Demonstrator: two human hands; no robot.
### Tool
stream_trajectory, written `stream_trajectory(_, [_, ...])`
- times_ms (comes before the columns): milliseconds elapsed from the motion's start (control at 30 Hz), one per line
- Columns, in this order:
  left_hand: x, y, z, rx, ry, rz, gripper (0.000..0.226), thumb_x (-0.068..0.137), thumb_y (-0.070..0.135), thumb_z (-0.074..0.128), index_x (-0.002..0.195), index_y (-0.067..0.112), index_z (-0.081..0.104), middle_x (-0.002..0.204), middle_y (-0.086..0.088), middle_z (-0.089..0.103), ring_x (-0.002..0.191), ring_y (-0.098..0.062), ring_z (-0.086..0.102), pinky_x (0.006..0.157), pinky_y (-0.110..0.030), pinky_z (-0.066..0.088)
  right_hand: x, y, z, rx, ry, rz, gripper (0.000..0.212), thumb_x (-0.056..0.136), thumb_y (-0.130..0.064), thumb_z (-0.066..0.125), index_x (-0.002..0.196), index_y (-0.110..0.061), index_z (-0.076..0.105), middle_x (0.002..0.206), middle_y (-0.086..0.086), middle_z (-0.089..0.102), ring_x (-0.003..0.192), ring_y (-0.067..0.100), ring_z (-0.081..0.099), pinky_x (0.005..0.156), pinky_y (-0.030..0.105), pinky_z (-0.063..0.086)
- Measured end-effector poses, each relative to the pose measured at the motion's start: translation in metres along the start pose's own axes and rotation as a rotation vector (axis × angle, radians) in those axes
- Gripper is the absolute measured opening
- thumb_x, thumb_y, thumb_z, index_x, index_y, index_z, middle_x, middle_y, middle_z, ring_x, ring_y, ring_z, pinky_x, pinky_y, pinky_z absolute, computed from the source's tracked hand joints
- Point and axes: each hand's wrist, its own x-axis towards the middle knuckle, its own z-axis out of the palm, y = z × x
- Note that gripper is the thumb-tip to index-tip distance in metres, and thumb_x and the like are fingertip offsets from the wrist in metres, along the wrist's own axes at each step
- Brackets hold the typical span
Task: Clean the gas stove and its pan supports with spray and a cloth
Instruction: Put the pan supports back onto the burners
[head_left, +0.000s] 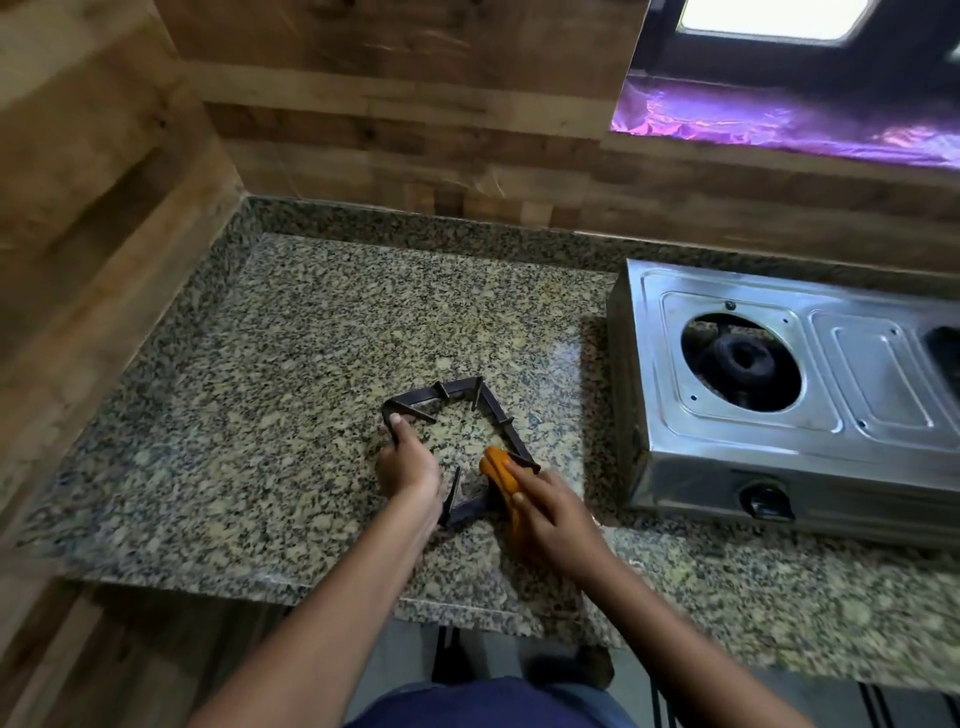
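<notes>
Head view, starting at your nine o'clock: a wood-panelled wall (78, 208) runs along the left edge of the speckled granite countertop (260, 364) and turns the corner to back it at twelve o'clock.

Near the middle of the counter lies the dark square pan support (460, 388), off the stove and flat on the granite, one corner pointing toward you. Your left hand (408, 465) grips it on its nine o'clock side, thumb laid along the bar near the corner and fingers curled round the frame. At the support's four o'clock side, the orange cloth (498, 467) is pressed against the bar. Your right hand (556, 519) is closed round that cloth, fingers wrapped over it, with the loose end trailing under your palm.

At three o'clock from the support, apart from it, stands the steel gas stove (872, 364), its top bare of supports. The left burner (740, 361) sits exposed in its round opening, and a black knob (766, 501) shows on the front face at the stove's six o'clock. A second opening is cut off by the right edge.

Up at one o'clock, crinkled foil (779, 124) glinting purple lines a ledge above the stove.
</notes>
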Motion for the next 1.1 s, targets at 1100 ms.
stream_trajectory(1100, [-0.024, 0.081, -0.067, -0.135, -0.237, 0.336, 0.057, 0.096, 0.061, 0.037, 0.063, 0.014, 0.043, 0.047, 0.000, 0.036, 0.034, -0.013, 0.026, 0.038, -0.021, 0.022, 0.014, -0.052, -0.083, -0.204, 0.371, -0.435, 0.038, 0.088, -0.003, 0.060, 0.120, -0.022, 0.067, 0.101, 0.000, 0.057, 0.085, 0.017, 0.060, 0.070, 0.040, 0.052])
